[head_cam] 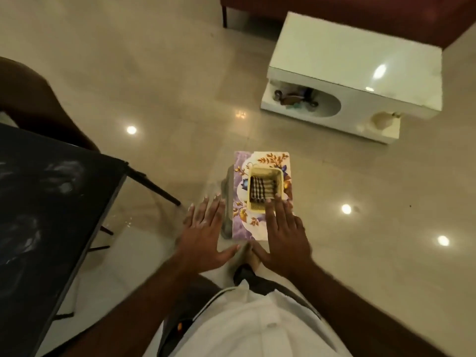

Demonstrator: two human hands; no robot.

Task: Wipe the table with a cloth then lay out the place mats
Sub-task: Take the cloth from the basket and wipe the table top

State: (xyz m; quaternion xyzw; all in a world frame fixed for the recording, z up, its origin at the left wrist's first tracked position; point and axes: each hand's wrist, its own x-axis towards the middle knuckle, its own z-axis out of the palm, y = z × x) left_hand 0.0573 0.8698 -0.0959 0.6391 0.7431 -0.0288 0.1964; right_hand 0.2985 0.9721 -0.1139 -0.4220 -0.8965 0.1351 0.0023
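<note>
View from beside the standing person, near to far. Both arms reach forward and down from a white shirt point(244, 325). The left hand point(203, 228) is spread flat with straight fingers and holds nothing, hovering beside the left edge of a small floral-topped stand point(247, 161). The right hand point(283, 233) is likewise flat and empty above the stand's near right corner, its fingertips point(277, 199) at the near rim of a yellow basket point(281, 181); contact cannot be confirmed. The basket sits about mid-top, slightly nearer the far edge, and contains a row of dark-and-light striped pieces point(262, 190), probably the place mats, folded or rolled. These would likely be light, soft and flexible, not fragile; the basket looks like thin, light plastic that could slide on the glossy top, so it is best taken by its two long rims, or the mats pinched out together from above. At left stands the black table point(51, 202), its surface showing whitish smears; no cloth is visible. Farther right, a white low table point(360, 60) has an oval recess point(304, 101) holding small objects too small to identify.
</note>
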